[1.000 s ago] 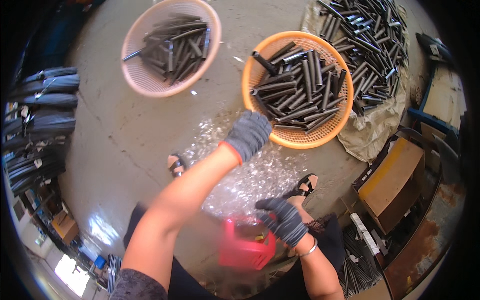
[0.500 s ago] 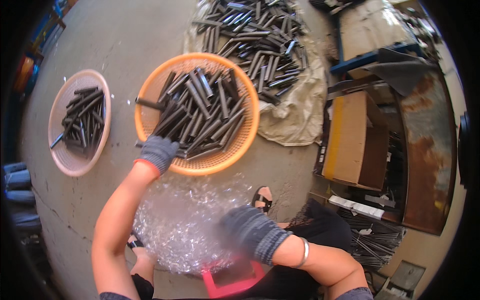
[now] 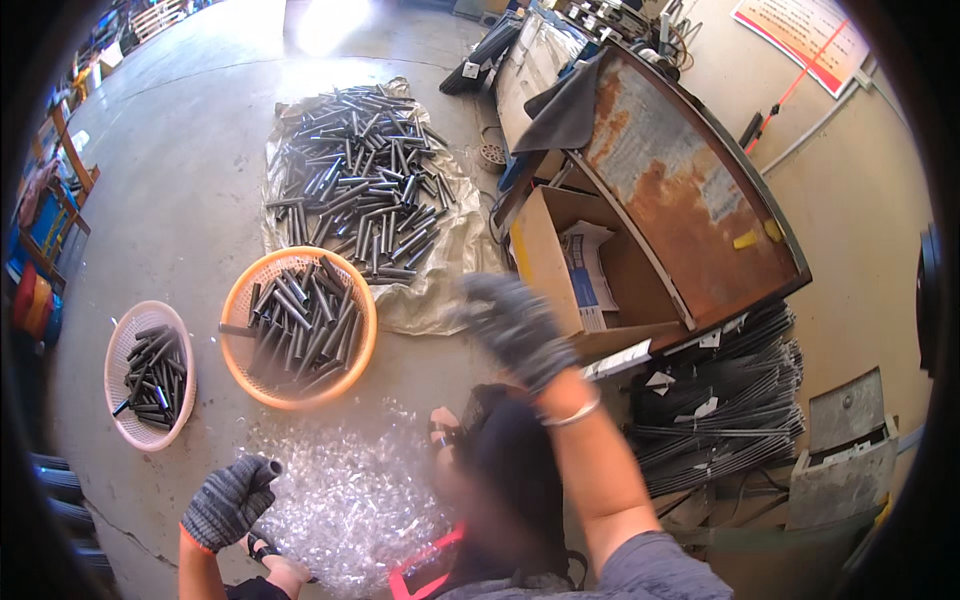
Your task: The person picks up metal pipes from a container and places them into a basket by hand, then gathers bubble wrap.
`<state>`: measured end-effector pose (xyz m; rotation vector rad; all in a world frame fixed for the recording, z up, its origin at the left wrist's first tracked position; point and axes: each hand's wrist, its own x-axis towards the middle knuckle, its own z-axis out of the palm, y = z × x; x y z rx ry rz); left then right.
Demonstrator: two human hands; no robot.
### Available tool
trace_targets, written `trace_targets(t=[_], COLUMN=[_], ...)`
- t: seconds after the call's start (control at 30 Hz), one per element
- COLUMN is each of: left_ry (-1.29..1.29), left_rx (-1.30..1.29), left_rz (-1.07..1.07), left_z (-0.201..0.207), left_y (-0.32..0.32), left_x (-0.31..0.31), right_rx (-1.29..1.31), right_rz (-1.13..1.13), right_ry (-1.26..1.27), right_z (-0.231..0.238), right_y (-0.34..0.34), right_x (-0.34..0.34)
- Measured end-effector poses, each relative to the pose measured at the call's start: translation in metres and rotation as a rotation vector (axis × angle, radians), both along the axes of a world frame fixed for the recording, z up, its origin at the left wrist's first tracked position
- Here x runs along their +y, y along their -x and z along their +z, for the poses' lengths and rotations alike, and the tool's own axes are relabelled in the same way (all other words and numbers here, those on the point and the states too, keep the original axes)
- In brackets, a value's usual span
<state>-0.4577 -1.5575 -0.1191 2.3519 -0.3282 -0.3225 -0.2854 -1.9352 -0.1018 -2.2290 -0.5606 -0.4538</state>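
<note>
My left hand (image 3: 226,505), in a grey knit glove with an orange cuff, is closed around a short dark metal tube (image 3: 262,474). The tube's hollow end sticks out past the thumb side. Beyond that hand stands an orange plastic basket (image 3: 366,352) holding many similar dark tubes (image 3: 307,318). My right hand (image 3: 513,325), also gloved in grey, is raised over the floor between the tube pile and the cardboard box. Motion smears its fingers, so whether they hold anything is not visible. Below my hands, a heap of clear shiny plastic scraps (image 3: 345,490) lies on the floor.
A pink basket (image 3: 189,400) with more tubes stands at left. Loose tubes (image 3: 360,175) cover a pale sheet (image 3: 440,310) farther out. To the right are an open cardboard box (image 3: 545,262), a rusty metal panel (image 3: 680,185) and bundled dark rods (image 3: 710,420). A pink stool (image 3: 425,570) is near my legs.
My left hand has come back from the orange basket, now with a tube in it. My right hand has swung forward from above the scraps toward the box. The view has tilted up and rightward.
</note>
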Motion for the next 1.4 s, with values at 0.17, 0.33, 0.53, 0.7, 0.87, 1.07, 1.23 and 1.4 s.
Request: trace_targets(t=[0.17,0.33,0.53,0.7,0.87,1.07,1.23,1.4], left_ry=[0.333,0.505,0.489,1.325,1.071,1.176,1.194,1.012], left_rx=[0.25,0.26,0.15,0.34,0.066,0.25,0.163,0.118], left_rz=[0.282,0.365,0.248,0.323,0.373,0.303,0.372,0.434], left_z=[0.017,0.015,0.005,-0.012,-0.009,-0.012,-0.034,-0.043], left_y=[0.066,0.092,0.096,0.086,0.076,0.028,0.016,0.007], left_x=[-0.001,-0.027,-0.048,-0.059,-0.04,-0.033,-0.033,-0.032], right_rx=[-0.07,0.119,0.058,-0.009,0.342,0.628,0.883,0.794], right_rz=[-0.798,-0.847,-0.743,-0.178,0.612,0.814,0.756,0.79], right_ry=[1.068,1.331,1.268,0.381,-0.146,-0.324,-0.466,-0.528], right_z=[0.076,0.063,0.058,0.063,0.052,-0.001,-0.022,-0.029], right_y=[0.034,0.026,0.01,0.025,0.08,0.08,0.069,0.06], right_x=[-0.183,-0.234,-0.238,-0.139,0.085,0.175,0.185,0.181])
